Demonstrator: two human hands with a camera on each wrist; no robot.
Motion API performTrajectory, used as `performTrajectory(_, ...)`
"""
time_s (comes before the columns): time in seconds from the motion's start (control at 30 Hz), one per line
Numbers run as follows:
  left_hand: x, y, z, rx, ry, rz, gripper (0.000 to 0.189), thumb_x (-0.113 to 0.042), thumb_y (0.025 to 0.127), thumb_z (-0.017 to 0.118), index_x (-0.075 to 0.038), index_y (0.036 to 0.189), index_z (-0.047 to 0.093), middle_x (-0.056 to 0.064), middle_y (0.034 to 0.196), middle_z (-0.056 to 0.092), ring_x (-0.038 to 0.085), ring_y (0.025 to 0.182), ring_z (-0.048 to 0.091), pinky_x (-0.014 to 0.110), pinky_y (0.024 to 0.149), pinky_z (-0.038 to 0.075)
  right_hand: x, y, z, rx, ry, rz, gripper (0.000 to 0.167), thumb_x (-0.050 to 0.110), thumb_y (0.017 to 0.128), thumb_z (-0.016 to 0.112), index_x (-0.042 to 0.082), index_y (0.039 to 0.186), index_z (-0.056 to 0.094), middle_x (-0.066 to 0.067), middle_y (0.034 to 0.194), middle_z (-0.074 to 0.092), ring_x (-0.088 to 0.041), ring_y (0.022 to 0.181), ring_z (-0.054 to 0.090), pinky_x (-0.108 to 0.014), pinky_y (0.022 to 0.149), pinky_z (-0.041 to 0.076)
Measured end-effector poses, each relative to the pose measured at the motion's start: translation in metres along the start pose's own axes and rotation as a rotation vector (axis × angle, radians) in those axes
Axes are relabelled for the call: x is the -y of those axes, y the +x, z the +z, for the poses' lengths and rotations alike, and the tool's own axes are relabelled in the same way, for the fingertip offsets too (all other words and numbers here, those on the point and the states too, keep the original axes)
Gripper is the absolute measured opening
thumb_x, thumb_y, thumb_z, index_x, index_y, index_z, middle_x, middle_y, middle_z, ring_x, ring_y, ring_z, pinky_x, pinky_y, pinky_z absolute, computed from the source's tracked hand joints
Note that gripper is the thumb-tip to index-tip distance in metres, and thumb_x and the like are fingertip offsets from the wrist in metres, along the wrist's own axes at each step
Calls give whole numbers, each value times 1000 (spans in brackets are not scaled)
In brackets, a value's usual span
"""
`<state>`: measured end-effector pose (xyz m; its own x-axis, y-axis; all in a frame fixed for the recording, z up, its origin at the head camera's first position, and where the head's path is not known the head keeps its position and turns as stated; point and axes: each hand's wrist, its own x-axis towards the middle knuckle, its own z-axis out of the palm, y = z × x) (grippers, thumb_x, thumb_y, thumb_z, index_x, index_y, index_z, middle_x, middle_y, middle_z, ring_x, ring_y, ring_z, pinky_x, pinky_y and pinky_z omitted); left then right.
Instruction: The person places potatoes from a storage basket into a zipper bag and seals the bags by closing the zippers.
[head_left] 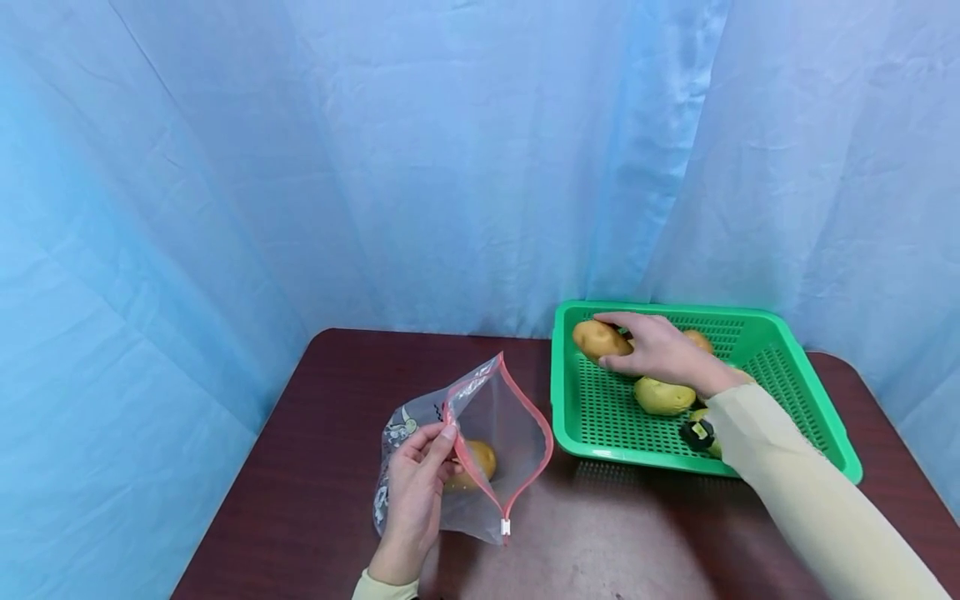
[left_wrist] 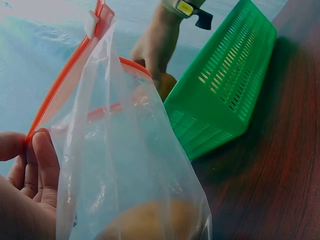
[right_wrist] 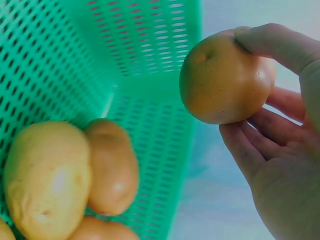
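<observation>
One potato (right_wrist: 220, 80) sat in your right hand (head_left: 660, 350), thumb and fingers spread to its width and curled round it, above the green basket (head_left: 558, 375). It looked firm, fairly weighty and smooth enough to roll, so gripping round its middle seemed best. Your left hand (head_left: 416, 479) pinched the bag (left_wrist: 125, 165), thin and limp, by its probably stiffer red rim (head_left: 550, 442).

No text readable; print (head_left: 401, 428) on bag (head_left: 498, 421) illegible
</observation>
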<state>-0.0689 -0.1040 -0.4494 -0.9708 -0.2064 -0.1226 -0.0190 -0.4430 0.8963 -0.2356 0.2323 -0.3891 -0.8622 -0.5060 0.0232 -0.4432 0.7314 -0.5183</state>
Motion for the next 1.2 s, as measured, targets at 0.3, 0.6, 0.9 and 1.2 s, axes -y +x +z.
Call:
performTrajectory(0.3,-1,0,1,4,4,21,4,-7,100,68,-4,98,70,2,82,70,9,69,63,21,60,56,24,-22,-20,-74,50,42,77,47,94,74,13,156,45,-12,137,61,-26,102,61,-44,80,53)
performTrajectory(0.6,-1,1,1,-3,-17,14,5,-4,100,66,-5,97,69,1,81,69,9,68,63,21,60,55,37,-44,-15,-227,82,-31,71,38,92,79,15,153,50,-10,142,61,-29,114,63,-51,84,53)
performTrajectory(0.9,-2,2,0,-2,-25,22,6,-4,100,65,-6,97,69,1,81,69,9,69,63,20,61,55,51,-66,-3,-348,165,-75,68,24,90,83,15,151,54,-12,132,67,-28,103,70,-22,76,54)
performTrajectory(1.2,-4,1,0,8,-28,32,6,-4,100,65,-5,97,70,1,81,69,9,68,63,20,61,55,67,-86,17,-429,281,-49,71,17,88,84,23,152,53,-9,137,64,-26,119,65,-11,92,48)
